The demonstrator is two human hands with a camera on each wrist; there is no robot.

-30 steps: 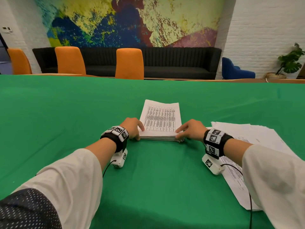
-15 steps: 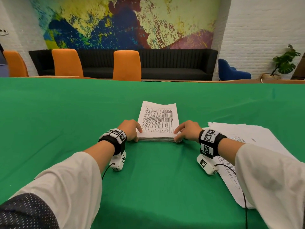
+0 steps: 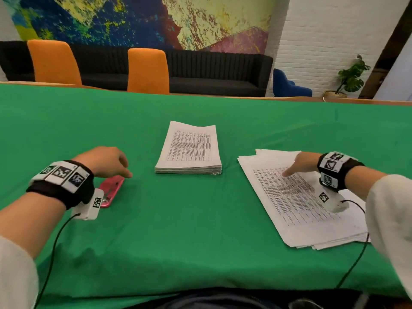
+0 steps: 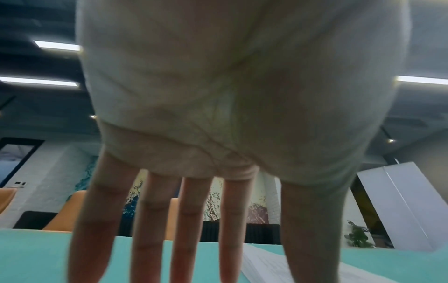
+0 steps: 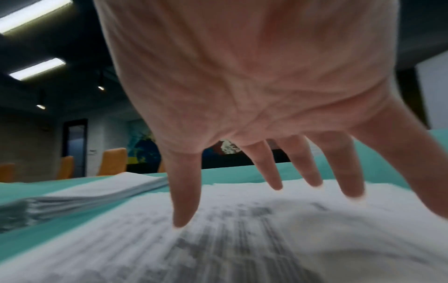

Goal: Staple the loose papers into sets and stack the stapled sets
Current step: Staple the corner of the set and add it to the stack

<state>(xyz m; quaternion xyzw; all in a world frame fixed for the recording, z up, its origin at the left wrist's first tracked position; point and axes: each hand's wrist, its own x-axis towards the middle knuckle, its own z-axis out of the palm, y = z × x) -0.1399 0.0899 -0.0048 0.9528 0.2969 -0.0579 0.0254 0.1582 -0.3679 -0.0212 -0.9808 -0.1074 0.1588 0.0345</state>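
A neat stack of printed paper sets (image 3: 189,150) lies in the middle of the green table (image 3: 178,230). To its right spreads a loose pile of printed sheets (image 3: 296,204), seen close up in the right wrist view (image 5: 230,239). My right hand (image 3: 297,162) reaches over that pile with fingers spread straight (image 5: 184,191), the fingertips at the top sheet. A pink stapler (image 3: 110,190) lies at the left. My left hand (image 3: 107,162) hovers over its far end, fingers straight and pointing down (image 4: 155,229), holding nothing.
Orange chairs (image 3: 147,70) and a black sofa (image 3: 214,72) stand beyond the table's far edge. Wrist camera cables (image 3: 51,253) trail across the cloth near the front edge. A potted plant (image 3: 350,76) is at the back right.
Both hands have left the near edge of the middle stack. The left moved left to the stapler, the right moved right onto the loose pile. The head view has tilted down and closer.
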